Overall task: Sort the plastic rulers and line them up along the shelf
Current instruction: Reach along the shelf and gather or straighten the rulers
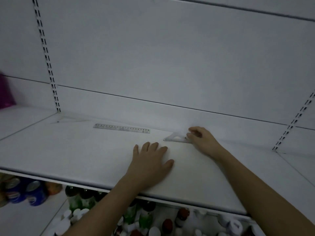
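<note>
With the left hand spread flat on the shelf and the right hand pinching the clear triangle at one o'clock, right of the ruler, the thin slick plastic could skid askew if nudged.

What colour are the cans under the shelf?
Blue cans, seen in the head view, lower left.

A: The triangular ruler on the shelf?
B: Its right end hides under the right hand.
A: Left of the shelf?
B: A magenta thing, blurred and cut by the edge.
</note>
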{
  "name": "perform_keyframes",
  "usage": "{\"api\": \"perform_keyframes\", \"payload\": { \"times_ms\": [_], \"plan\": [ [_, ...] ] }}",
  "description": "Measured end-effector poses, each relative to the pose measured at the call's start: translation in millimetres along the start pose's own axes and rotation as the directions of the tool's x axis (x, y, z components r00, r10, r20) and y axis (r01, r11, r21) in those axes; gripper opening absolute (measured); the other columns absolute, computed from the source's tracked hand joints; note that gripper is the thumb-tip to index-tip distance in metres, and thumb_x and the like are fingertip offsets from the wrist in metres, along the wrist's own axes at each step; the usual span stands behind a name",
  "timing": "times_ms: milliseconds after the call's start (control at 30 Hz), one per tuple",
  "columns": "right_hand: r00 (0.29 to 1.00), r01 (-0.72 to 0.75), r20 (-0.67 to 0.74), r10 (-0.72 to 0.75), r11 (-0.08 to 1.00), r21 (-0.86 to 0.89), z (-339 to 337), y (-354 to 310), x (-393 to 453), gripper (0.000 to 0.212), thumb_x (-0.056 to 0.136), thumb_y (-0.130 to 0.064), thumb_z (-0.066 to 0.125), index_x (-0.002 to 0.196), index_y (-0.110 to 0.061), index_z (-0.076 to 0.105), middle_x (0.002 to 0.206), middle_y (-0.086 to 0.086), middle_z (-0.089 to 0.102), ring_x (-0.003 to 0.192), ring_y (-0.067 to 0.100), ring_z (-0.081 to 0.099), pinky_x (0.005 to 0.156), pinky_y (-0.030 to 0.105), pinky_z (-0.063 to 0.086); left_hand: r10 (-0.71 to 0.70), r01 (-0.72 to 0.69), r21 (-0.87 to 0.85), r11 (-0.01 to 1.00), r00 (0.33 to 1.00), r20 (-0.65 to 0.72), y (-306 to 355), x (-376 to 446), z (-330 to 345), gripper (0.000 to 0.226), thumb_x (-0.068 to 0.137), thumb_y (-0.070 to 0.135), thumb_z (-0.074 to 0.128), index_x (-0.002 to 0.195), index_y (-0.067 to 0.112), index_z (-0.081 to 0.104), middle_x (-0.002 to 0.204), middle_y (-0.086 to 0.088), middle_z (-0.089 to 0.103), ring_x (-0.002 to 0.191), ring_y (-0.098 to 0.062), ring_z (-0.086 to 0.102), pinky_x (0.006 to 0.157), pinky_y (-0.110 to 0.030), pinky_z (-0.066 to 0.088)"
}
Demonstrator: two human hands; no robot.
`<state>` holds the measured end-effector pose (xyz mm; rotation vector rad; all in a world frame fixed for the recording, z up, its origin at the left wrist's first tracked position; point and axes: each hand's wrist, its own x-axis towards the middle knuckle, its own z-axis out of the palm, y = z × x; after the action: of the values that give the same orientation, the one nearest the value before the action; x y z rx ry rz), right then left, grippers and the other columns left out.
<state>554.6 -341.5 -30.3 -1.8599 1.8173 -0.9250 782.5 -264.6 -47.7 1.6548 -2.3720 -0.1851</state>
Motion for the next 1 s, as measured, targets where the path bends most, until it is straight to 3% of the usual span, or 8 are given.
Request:
{"api": "perform_keyframes", "payload": {
  "times_ms": [300,400,667,1000],
  "plan": [
    [0.996,-0.083,0.013,0.091,0.949,-0.303,-23.7,-19.9,-52.2,0.051,0.095,-0.043,0.053,0.139,-0.017,0.048,0.140,0.005,0.047,0.126,0.021,0.045,0.102,0.030,0.034,0.022,-0.023,0.036,0.999,0.999,0.035,1.7,7.1,-4.7,0.056,0.095,0.057,0.026,0.142,0.028,0.034,0.147,-0.004,0.034,0.136,-0.028,0.027,0.113,-0.057,0.014],
    [0.989,-0.130,0.013,0.146,0.913,-0.386,-44.0,-20.8,-75.0,0.055,0.094,-0.052,0.049,0.141,-0.023,0.045,0.148,0.002,0.041,0.135,0.022,0.038,0.111,0.038,0.031,0.102,-0.098,-0.053,0.994,0.992,0.077,26.2,19.7,-16.0,0.059,0.094,0.061,0.029,0.145,0.031,0.033,0.153,0.000,0.031,0.139,-0.026,0.028,0.113,-0.054,0.018],
    [0.958,-0.284,-0.100,0.267,0.864,-0.415,-133.6,-7.3,-151.4,0.057,0.095,-0.054,0.045,0.142,-0.022,0.045,0.148,0.001,0.043,0.132,0.020,0.043,0.108,0.036,0.034,0.262,-0.248,-0.114,0.962,0.956,0.133,139.0,29.8,-36.7,0.063,0.093,0.067,0.027,0.143,0.030,0.040,0.150,-0.002,0.038,0.136,-0.029,0.033,0.108,-0.050,0.027],
    [0.908,-0.419,-0.186,0.376,0.820,-0.389,-262.3,88.0,-303.0,0.056,0.096,-0.052,0.044,0.138,-0.014,0.051,0.144,0.005,0.049,0.126,0.021,0.049,0.102,0.034,0.038,0.442,-0.411,-0.190,0.891,0.882,0.164,346.0,-15.7,-6.3,0.066,0.090,0.070,0.025,0.131,0.026,0.054,0.139,0.001,0.053,0.123,-0.024,0.050,0.104,-0.047,0.038]
  ]
}}
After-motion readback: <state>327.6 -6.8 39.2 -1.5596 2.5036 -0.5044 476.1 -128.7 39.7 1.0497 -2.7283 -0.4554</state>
